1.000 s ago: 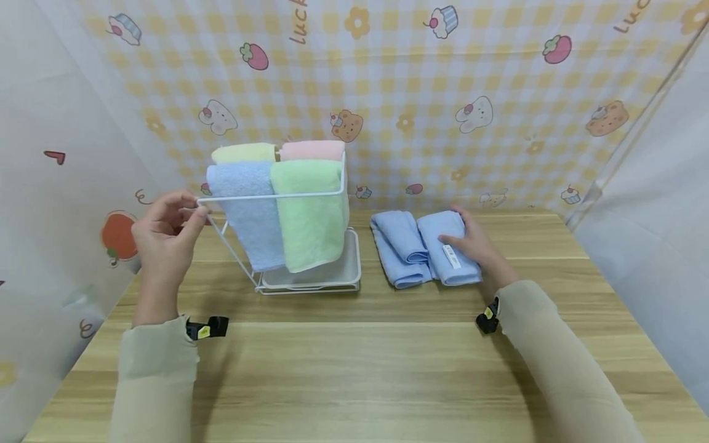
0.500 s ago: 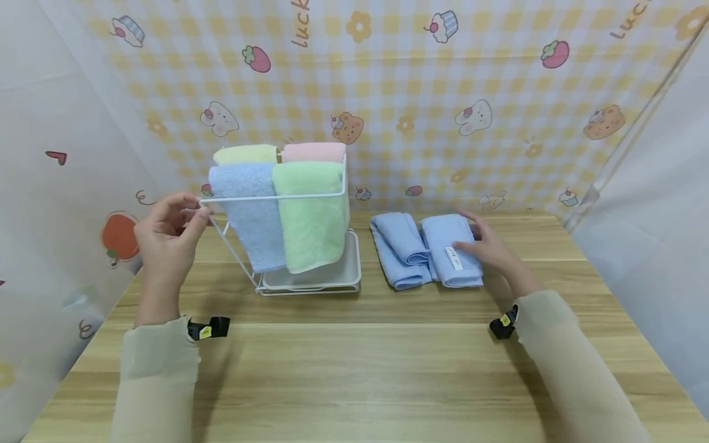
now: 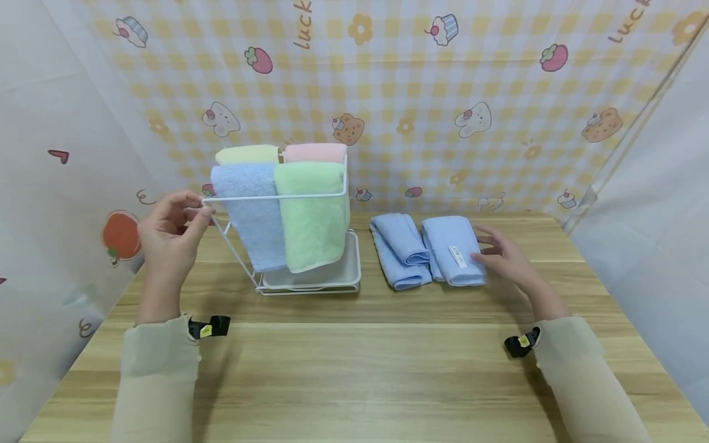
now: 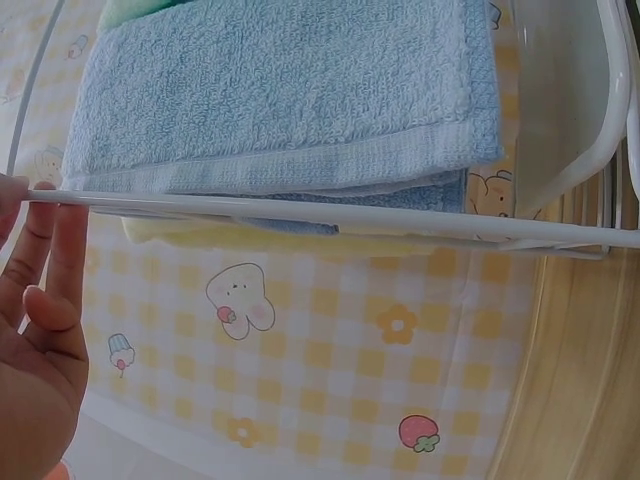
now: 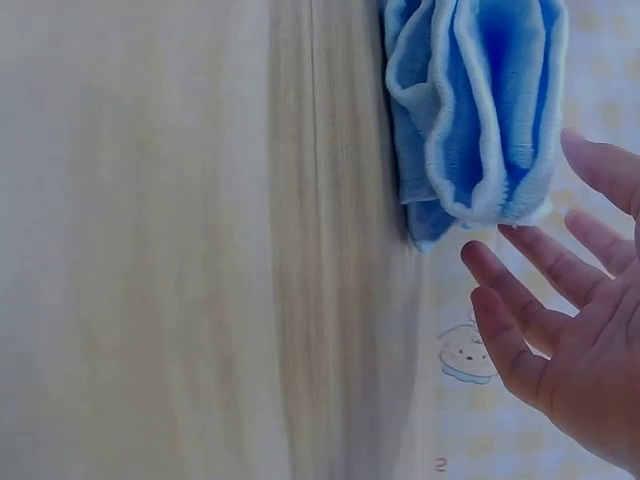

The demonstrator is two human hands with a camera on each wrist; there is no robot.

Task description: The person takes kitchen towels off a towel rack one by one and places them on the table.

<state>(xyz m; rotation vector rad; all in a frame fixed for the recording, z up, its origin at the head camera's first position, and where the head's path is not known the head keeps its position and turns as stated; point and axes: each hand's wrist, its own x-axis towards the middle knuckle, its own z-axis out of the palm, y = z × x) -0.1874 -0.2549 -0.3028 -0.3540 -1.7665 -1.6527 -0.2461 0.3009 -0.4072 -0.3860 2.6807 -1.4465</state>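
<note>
My left hand [image 3: 173, 231] pinches the front corner of a white wire rack [image 3: 260, 198] between thumb and fingers. Over the rack's bars hang a blue towel [image 3: 252, 215], a green towel [image 3: 311, 215], a yellow towel [image 3: 246, 154] and a pink towel [image 3: 316, 152]. Right of the rack, a folded blue towel [image 3: 454, 249] with a white label lies on the table, beside another folded blue part [image 3: 400, 249]. My right hand [image 3: 506, 261] is at the right edge of the labelled towel, fingers spread. In the right wrist view its fingers [image 5: 520, 290] hold nothing.
A white tray [image 3: 354, 264] forms the rack's base on the wooden table [image 3: 354, 369]. Behind stands a yellow checked cloth backdrop [image 3: 407, 80]. White sheets hang at the left [image 3: 50, 184] and right [image 3: 653, 172] sides.
My right hand has let go of the folded blue towel and drawn back to the right, off its top. My left hand keeps its pinch on the rack corner.
</note>
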